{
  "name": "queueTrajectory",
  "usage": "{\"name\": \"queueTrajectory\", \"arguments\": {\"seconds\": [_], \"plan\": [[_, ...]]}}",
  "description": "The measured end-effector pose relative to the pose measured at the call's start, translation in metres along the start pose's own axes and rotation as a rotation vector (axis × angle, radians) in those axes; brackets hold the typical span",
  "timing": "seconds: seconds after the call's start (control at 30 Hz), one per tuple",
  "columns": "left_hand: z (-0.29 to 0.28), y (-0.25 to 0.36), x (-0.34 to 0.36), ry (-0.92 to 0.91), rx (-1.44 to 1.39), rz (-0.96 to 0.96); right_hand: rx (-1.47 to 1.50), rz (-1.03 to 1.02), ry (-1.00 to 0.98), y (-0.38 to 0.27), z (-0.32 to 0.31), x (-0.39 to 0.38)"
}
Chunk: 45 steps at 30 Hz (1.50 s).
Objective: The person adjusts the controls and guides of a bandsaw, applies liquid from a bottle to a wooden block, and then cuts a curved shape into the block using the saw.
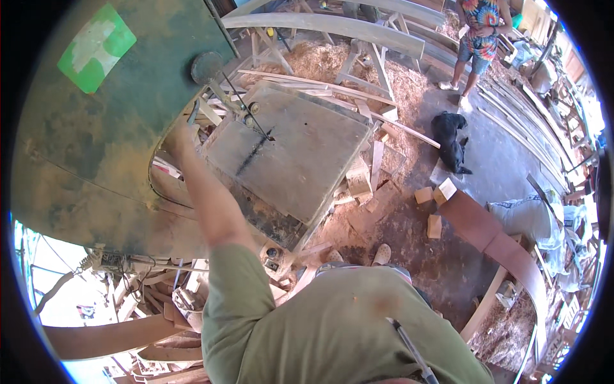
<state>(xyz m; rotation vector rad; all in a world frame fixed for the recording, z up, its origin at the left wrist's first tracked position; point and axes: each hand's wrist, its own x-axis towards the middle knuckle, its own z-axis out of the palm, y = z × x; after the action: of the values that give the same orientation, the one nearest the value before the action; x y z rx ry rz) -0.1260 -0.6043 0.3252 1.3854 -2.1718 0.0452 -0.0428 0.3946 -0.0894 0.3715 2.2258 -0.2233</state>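
Note:
My left arm reaches forward past a large bandsaw. My left hand is at the inner curved edge of the saw's worn green housing; its fingers are too small and hidden to make out. Beside it lies the flat, dusty saw table, with a dark streak near the slot. A thin dark blade runs down to the table from the guide. My right hand is outside the picture. A slim dark-and-silver pen-like object lies against the front of my green shirt.
A black dog lies on the floor at the right. Farther back stands a person in a bright patterned top. Wood blocks, a curved plank, offcuts and sawdust surround the saw. Long boards rest on trestles behind.

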Motion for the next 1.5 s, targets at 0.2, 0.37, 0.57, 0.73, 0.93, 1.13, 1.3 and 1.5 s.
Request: {"name": "queueTrajectory", "arguments": {"seconds": [0.2,0.37,0.57,0.73,0.93,1.13,1.3,1.5], "plan": [[-0.014,-0.083,0.032,0.197,-0.230,-0.024,1.021,0.204,0.104,-0.067,-0.066,0.035],[0.048,0.037,-0.151,0.420,-0.721,0.155,1.184,0.058,0.273,-0.101,-0.129,0.015],[0.083,0.125,-0.348,-0.431,-0.941,0.170,0.786,-0.126,0.231,-0.118,-0.116,0.005],[0.108,0.154,-0.380,-0.842,-0.864,0.421,0.554,-0.049,0.051,-0.104,-0.064,-0.041],[0.126,0.195,-0.412,-1.089,-0.824,0.622,0.123,-0.047,-0.044,-0.009,0.057,-0.065],[0.128,0.190,-0.424,-1.163,-0.774,0.674,0.796,0.364,0.076,-0.050,-0.009,-0.120],[0.129,0.204,-0.438,-1.214,-0.786,0.697,0.850,0.316,0.254,-0.041,-0.041,-0.128],[0.128,0.221,-0.459,-1.265,-0.780,0.745,0.773,0.312,0.446,-0.014,-0.041,-0.092]]}}
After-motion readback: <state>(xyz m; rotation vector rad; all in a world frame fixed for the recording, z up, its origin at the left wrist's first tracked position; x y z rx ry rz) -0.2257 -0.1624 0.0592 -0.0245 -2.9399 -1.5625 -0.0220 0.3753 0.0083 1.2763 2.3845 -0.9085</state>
